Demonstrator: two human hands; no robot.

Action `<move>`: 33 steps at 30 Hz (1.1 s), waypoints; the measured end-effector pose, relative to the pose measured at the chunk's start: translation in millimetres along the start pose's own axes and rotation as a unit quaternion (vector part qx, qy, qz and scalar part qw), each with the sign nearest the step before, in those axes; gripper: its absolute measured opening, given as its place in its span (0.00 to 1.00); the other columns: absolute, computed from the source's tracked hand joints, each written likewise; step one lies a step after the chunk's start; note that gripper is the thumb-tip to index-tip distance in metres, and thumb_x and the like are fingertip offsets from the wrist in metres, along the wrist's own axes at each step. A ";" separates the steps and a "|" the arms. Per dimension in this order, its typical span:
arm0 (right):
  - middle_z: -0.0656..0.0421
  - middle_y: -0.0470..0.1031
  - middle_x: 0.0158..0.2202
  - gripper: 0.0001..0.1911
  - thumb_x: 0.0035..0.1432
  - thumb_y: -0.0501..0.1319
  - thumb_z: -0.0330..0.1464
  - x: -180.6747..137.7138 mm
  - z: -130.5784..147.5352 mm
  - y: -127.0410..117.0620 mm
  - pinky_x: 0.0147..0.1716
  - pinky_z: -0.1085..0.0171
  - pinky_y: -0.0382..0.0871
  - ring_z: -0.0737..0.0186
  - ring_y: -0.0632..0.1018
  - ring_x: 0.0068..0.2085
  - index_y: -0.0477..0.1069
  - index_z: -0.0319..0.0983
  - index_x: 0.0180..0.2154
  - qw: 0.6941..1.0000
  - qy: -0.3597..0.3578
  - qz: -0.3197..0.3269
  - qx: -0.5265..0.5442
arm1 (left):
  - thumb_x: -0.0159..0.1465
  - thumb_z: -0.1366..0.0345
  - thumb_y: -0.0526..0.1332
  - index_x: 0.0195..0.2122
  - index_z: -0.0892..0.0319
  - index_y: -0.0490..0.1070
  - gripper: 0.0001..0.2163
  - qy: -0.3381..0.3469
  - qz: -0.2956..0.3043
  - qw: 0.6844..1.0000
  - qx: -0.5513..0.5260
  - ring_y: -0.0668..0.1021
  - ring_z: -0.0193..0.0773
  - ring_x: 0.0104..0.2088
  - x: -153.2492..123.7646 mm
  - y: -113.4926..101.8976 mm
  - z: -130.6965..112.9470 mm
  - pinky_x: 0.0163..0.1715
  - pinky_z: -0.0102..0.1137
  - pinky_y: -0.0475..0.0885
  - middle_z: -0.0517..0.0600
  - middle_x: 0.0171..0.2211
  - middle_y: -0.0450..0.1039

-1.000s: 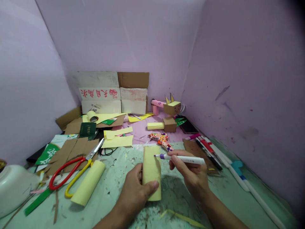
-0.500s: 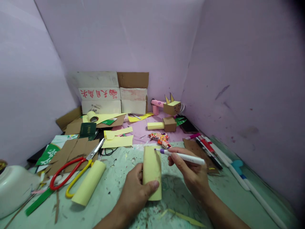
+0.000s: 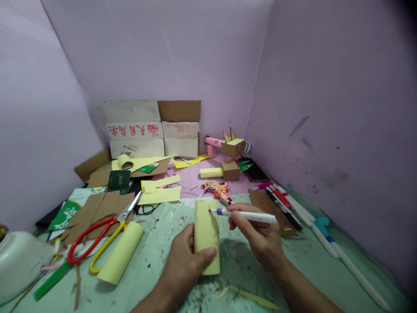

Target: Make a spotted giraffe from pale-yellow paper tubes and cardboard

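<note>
My left hand is closed around the lower left side of a yellow paper tube, its thumb lying across the front. The tube stands roughly upright in front of me. In my right hand is a white marker with a purple tip end, pinched like a pen. The marker's tip meets the upper front of the tube; any mark there is too small to make out. A second yellow paper tube lies to the left, beside scissors with one red and one yellow handle.
Flattened cardboard and yellow paper strips lie at left. Behind stand a cardboard box piece and a pink tube with a cardboard head. Several markers and a phone are at right. A white bowl stands far left.
The marker tip has moved slightly down and left on the tube, with my right hand following. My left hand keeps its hold. The whole view has shifted a little.
</note>
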State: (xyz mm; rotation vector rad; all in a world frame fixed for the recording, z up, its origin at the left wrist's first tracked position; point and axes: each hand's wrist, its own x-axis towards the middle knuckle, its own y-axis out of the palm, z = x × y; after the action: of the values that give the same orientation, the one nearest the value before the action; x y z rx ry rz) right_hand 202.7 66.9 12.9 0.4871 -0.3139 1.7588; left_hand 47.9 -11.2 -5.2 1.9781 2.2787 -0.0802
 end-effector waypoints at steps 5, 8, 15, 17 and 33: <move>0.60 0.77 0.24 0.06 0.57 0.64 0.34 0.1 0.5 -0.1 0.25 0.65 0.71 0.64 0.76 0.25 0.79 0.41 0.35 1.000 0.000 0.000 -0.005 | 0.47 0.58 0.69 0.41 0.64 0.68 0.23 0.001 -0.003 1.000 0.003 0.77 0.47 0.36 0.9 1.1 -2.8 0.33 0.34 0.72 0.54 0.34 0.76; 0.60 0.75 0.20 0.06 0.56 0.64 0.35 -0.8 0.6 -0.6 0.23 0.65 0.70 0.63 0.75 0.23 0.79 0.40 0.33 1.000 0.003 -0.002 -0.007 | 0.47 0.59 0.69 0.41 0.63 0.68 0.22 -0.004 -0.006 1.000 0.003 0.77 0.47 0.37 1.9 1.1 -1.7 0.34 0.34 0.72 0.54 0.35 0.75; 0.58 0.78 0.25 0.06 0.56 0.64 0.33 0.3 1.1 -0.6 0.25 0.63 0.72 0.62 0.77 0.25 0.79 0.39 0.35 1.000 -0.015 0.008 -0.008 | 0.48 0.57 0.69 0.41 0.63 0.68 0.23 0.010 0.002 1.000 0.001 0.76 0.46 0.36 1.8 -0.3 2.7 0.34 0.34 0.72 0.53 0.34 0.74; 0.59 0.77 0.24 0.06 0.57 0.64 0.33 0.6 1.4 -0.6 0.25 0.64 0.71 0.63 0.76 0.25 0.79 0.40 0.35 1.000 -0.013 0.003 -0.008 | 0.47 0.57 0.69 0.41 0.64 0.68 0.23 0.006 0.000 1.000 0.001 0.76 0.46 0.36 1.4 0.0 1.3 0.33 0.34 0.71 0.53 0.33 0.74; 0.62 0.74 0.21 0.05 0.57 0.63 0.32 -0.5 0.8 -1.1 0.23 0.69 0.69 0.66 0.75 0.23 0.78 0.41 0.33 1.000 -0.012 -0.006 -0.006 | 0.48 0.57 0.70 0.44 0.65 0.67 0.25 0.000 0.002 1.000 -0.018 0.76 0.45 0.36 2.7 -1.1 3.5 0.34 0.34 0.72 0.54 0.35 0.76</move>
State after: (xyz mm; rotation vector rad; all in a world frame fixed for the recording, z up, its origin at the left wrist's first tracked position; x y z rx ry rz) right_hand 204.0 66.4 13.2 0.5018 -0.3378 1.7401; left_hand 46.7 -9.1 -9.1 1.9639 2.2596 -0.0391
